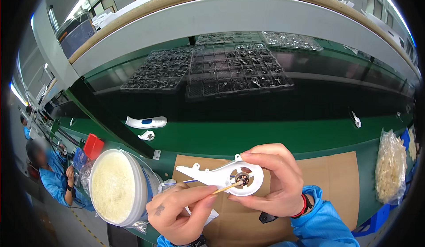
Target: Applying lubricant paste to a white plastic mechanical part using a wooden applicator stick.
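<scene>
Between the thumb and fingers of my right hand is a white plastic housing, with a ring at one end and a long pointed tail to the left. Spokes join the ring to a small round metal and dark centre. My left hand pinches a thin wooden stick; its pale, thicker tip touches that centre. Blue and white wire shows behind the housing's tail. Partly hidden by my left hand, another white piece lies on the brown cardboard sheet.
A white bucket of pale granules stands left, near a red bin. White curved parts lie on the green table. Clear trays of small parts sit under the shelf. A plastic bag lies right. A co-worker sits far left.
</scene>
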Available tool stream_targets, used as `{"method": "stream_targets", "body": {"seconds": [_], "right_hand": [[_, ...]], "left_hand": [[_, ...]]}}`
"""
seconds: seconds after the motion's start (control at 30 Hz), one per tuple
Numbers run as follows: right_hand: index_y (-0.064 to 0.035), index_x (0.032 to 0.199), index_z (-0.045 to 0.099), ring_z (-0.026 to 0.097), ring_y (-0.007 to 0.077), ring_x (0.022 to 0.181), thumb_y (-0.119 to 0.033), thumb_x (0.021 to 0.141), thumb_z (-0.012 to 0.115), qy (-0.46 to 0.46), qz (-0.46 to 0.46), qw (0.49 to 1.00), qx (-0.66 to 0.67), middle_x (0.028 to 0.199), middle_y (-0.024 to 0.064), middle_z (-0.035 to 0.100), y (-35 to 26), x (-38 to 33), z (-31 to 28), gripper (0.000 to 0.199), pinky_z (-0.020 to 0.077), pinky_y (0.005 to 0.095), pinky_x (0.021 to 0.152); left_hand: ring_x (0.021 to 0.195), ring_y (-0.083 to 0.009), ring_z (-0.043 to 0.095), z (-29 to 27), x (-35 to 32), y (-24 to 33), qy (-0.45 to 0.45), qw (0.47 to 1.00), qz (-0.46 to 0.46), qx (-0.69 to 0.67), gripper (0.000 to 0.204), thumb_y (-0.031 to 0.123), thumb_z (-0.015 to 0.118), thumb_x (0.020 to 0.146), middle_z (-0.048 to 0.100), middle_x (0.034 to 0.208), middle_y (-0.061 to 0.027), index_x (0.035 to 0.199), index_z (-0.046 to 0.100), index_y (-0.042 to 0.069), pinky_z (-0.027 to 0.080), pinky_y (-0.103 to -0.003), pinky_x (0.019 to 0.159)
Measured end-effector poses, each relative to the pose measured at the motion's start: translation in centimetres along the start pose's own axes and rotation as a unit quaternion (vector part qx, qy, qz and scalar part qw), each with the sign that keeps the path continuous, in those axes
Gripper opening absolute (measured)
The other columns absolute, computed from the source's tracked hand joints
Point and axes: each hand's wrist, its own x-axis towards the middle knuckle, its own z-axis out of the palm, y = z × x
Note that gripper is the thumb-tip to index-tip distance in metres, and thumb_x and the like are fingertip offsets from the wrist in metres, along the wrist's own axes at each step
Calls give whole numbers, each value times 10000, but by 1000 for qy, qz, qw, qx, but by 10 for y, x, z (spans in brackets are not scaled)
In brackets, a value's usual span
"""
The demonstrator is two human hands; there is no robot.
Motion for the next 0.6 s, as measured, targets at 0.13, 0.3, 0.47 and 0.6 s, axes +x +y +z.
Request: {"method": "stream_targets", "body": {"seconds": [0.13,0.3,0.47,0.6], "right_hand": [[10,1118,588,580,226,963,-82,614,827,6,3,1000,-7,1059,117,581,-3,1,1,565,511,309,777],[13,1111,591,582,224,952,-82,610,828,6,0,1000,-21,1053,118,582,-5,-1,-3,562,514,306,765],[16,1110,590,590,218,932,-80,606,832,0,-2,1000,-25,1037,120,573,-6,-2,0,567,522,299,752],[21,1112,588,597,206,913,-73,612,830,1,6,1000,-24,1030,124,564,-7,0,-4,563,533,282,733]], "left_hand": [[478,-78,441,1,-2,1,15,999,20,35,126,-14,683,629,524,543,-39,748,642,-16,297,-208,462],[472,-74,433,4,-1,6,16,998,16,58,142,-17,687,611,504,547,-29,747,648,-6,278,-204,447],[474,-108,442,0,-3,4,23,990,91,102,211,-44,698,564,506,596,-35,761,659,20,294,-222,442],[489,-123,453,0,1,-3,-9,989,128,70,240,-60,713,545,499,627,-39,762,656,25,311,-234,448]]}}
